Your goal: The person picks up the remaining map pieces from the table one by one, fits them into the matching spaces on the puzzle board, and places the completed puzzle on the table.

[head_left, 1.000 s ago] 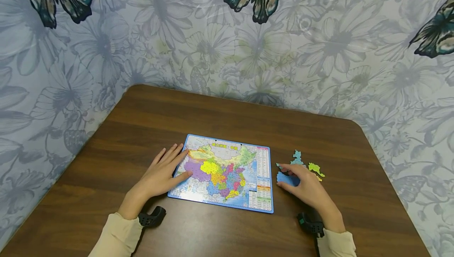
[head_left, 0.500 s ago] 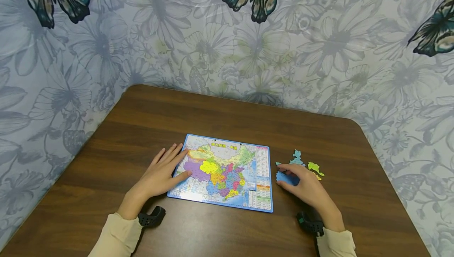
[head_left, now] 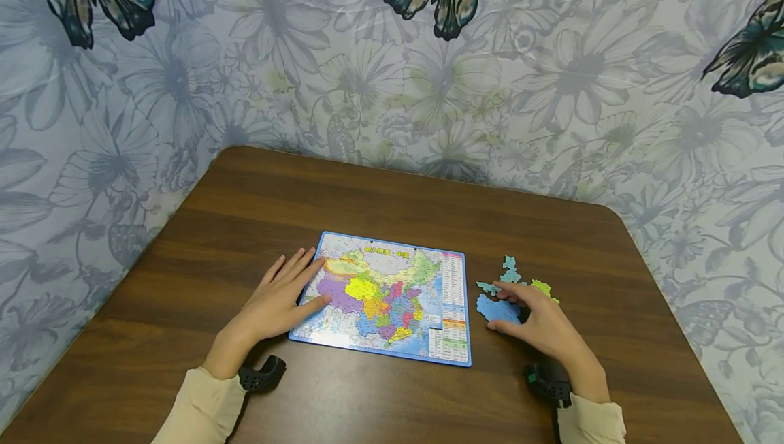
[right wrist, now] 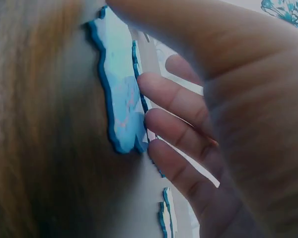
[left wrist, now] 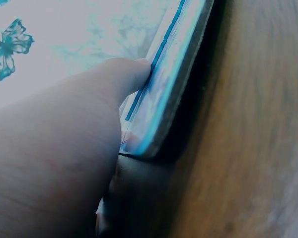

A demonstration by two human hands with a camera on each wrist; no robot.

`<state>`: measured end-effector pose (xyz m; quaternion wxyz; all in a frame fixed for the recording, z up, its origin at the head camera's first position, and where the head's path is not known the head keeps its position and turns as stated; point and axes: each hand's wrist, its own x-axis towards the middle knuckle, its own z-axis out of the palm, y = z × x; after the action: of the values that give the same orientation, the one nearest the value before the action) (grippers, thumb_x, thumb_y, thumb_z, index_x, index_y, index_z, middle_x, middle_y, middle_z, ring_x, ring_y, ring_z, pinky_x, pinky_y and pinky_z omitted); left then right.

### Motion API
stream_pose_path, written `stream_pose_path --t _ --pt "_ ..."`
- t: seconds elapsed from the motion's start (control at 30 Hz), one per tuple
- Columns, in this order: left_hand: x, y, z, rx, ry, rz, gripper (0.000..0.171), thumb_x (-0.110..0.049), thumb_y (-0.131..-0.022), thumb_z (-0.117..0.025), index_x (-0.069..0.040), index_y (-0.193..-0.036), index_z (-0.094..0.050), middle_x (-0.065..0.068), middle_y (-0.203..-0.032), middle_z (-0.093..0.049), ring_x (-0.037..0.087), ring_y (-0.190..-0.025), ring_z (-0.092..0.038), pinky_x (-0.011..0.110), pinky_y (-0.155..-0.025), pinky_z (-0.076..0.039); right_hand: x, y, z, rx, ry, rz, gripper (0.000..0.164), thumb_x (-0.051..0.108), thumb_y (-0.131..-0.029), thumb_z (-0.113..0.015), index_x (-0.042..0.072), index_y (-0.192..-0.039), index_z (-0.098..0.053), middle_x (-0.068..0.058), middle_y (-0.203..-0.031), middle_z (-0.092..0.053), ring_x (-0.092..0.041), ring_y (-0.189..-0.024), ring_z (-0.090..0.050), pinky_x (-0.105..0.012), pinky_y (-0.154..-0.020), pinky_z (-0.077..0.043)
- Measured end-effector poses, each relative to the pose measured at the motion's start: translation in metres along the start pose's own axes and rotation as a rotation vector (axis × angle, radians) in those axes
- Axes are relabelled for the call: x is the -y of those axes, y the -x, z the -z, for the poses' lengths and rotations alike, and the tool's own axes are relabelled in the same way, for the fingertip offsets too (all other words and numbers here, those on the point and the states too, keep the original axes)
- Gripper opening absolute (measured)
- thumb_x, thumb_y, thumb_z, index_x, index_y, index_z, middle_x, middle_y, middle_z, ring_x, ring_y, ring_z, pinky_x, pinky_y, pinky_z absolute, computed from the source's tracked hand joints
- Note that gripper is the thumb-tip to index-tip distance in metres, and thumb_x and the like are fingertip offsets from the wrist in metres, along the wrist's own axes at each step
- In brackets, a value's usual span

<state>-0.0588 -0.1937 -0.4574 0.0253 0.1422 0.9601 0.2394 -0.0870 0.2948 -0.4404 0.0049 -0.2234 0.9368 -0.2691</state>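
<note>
A map puzzle board (head_left: 398,354) with a blue border lies flat on the table. My left hand (head_left: 269,311) rests on its left edge, fingers stretched out. In the left wrist view the thumb (left wrist: 131,74) touches the board's surface close to its rim. Right of the board, my right hand (head_left: 545,325) hovers over a large blue puzzle piece (head_left: 495,308), thumb and fingers spread apart. The right wrist view shows the blue piece (right wrist: 120,94) lying between the thumb and the loosely bent fingers (right wrist: 171,126), not visibly gripped.
A teal puzzle piece (head_left: 510,269) and a smaller teal one (head_left: 487,288) lie beyond the right hand. A lime-green piece (head_left: 542,287) sits partly behind the fingers. The brown wooden table (head_left: 367,403) ends at a patterned cloth backdrop (head_left: 398,90).
My right hand has shifted slightly right and away from the board, uncovering more of the blue and teal pieces. The lime-green piece is now partly covered. The left hand stays put.
</note>
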Motion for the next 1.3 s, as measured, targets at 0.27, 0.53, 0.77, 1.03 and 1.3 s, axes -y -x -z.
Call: stream_pose_path --t 0.27,0.53,0.77,1.03,1.3 --pt "-0.0002 0.0003 0.0002 0.002 0.002 0.000 0.083 -0.057 -0.097 -0.060 -0.012 -0.162 -0.034 0.015 -0.170 -0.023 0.036 -0.159 -0.016 0.058 -0.128 -0.004 0.0020 0.0002 -0.0012 0.012 0.015 0.033 0.068 0.035 -0.079 -0.091 0.011 -0.138 -0.065 0.002 -0.118 -0.071 -0.016 -0.101 -0.065 -0.040 -0.088 -0.057" --pt "0.0000 0.0009 0.0007 0.003 0.003 -0.002 0.083 -0.057 -0.098 -0.060 -0.011 -0.162 -0.034 0.015 -0.171 -0.023 0.036 -0.159 -0.016 0.058 -0.128 -0.004 0.0040 0.0004 -0.0019 -0.011 0.045 0.080 0.063 0.025 -0.079 -0.091 0.011 -0.136 -0.066 0.006 -0.114 -0.073 -0.015 -0.101 -0.065 -0.039 -0.086 -0.056" --pt "0.0003 0.0007 0.0002 0.003 0.005 -0.002 0.083 -0.058 -0.098 -0.059 -0.012 -0.162 -0.034 0.015 -0.170 -0.023 0.035 -0.159 -0.016 0.058 -0.128 -0.004 0.0042 0.0012 -0.0025 -0.042 0.060 0.098 0.061 0.022 -0.079 -0.091 0.011 -0.135 -0.068 0.004 -0.117 -0.073 -0.017 -0.103 -0.064 -0.039 -0.086 -0.055" --pt "0.0003 0.0002 0.0001 0.004 0.007 -0.001 0.083 -0.057 -0.097 -0.060 -0.012 -0.162 -0.034 0.014 -0.171 -0.024 0.035 -0.159 -0.015 0.058 -0.128 -0.004 0.0061 0.0005 -0.0027 -0.039 0.060 0.077 0.057 0.026 -0.083 -0.089 0.015 -0.135 -0.068 0.002 -0.125 -0.071 -0.023 -0.113 -0.064 -0.047 -0.092 -0.055" --pt "0.0008 0.0006 0.0000 0.001 0.008 0.000 0.083 -0.058 -0.097 -0.060 -0.012 -0.162 -0.034 0.014 -0.171 -0.023 0.035 -0.159 -0.015 0.058 -0.128 -0.004 0.0097 -0.0011 -0.0029 -0.047 0.074 0.083 0.057 0.026 -0.082 -0.089 0.015 -0.134 -0.068 0.003 -0.123 -0.071 -0.019 -0.110 -0.062 -0.046 -0.090 -0.056"
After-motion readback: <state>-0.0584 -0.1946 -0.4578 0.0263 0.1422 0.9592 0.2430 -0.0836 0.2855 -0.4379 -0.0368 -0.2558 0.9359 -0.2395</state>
